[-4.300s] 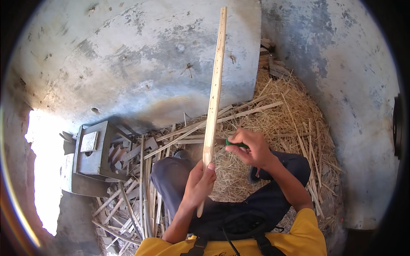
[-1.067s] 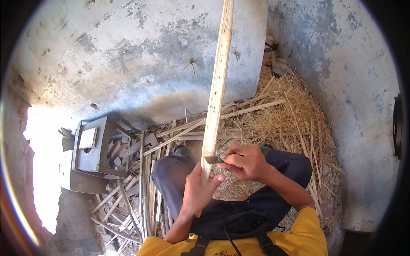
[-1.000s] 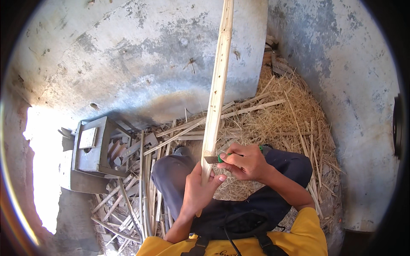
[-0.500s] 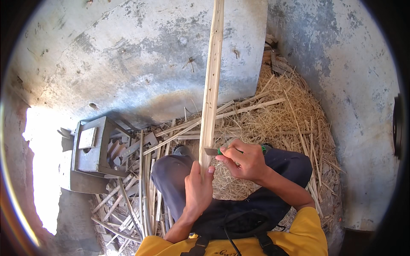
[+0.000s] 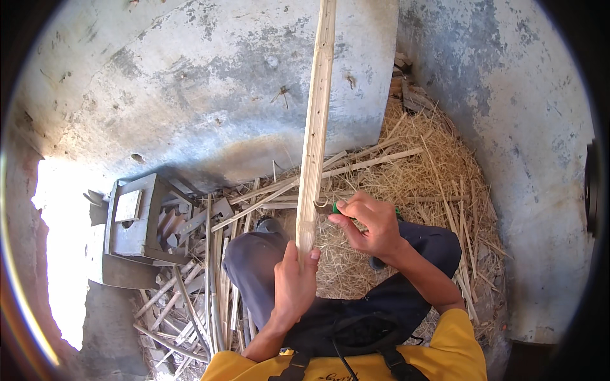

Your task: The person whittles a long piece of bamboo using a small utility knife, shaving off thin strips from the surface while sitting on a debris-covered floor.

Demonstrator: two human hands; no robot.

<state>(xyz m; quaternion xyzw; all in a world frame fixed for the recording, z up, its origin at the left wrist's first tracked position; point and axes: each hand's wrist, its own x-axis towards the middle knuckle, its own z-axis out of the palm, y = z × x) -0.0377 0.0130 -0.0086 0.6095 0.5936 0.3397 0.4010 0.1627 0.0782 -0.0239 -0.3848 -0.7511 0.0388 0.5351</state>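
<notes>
A long, pale wooden strip (image 5: 314, 120), dotted with small dark marks, runs upward from between my knees past the top of the view. My left hand (image 5: 296, 277) is closed around its lower end, thumb on the right side. In my right hand (image 5: 373, 223) is a green-handled knife (image 5: 323, 208) with a short, flat blade, pinched between thumb and fingers. The blade is at the strip's right edge, a little above my left hand. A thin pale curl of wood shows by the blade. Most of the handle is hidden by my fingers.
Straw-like shavings (image 5: 438, 171) cover the floor ahead and to the right. Loose wooden sticks (image 5: 216, 286) lie to my left, beside a grey box-shaped wooden frame (image 5: 133, 216) near a bright opening. A weathered wall (image 5: 210, 82) stands ahead, another on the right.
The knife and my right hand have moved slightly up along the strip and to its right edge. A freshly bared patch shows near the lower end. My left hand keeps its grip.
</notes>
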